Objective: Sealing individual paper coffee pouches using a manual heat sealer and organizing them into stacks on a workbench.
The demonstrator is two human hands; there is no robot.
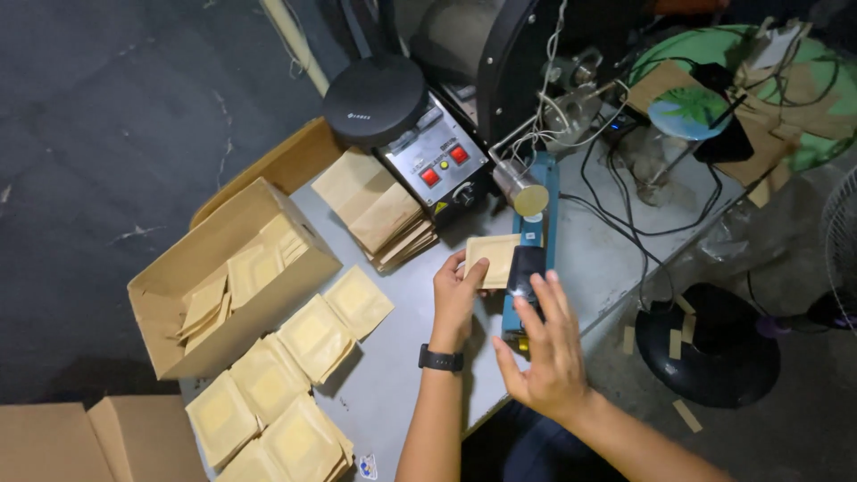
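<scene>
My left hand pinches the left edge of a small tan paper pouch, holding it across the blue heat sealer. A black band sits on that wrist. My right hand hovers over the sealer's black handle, fingers spread, fingertips touching or just above it. The pouch lies under a metal spout of the black machine behind.
A stack of empty pouches lies by a control box with red buttons. Filled pouches spread at lower left beside an open cardboard box holding more. Cables trail right; a black fan base stands on the floor.
</scene>
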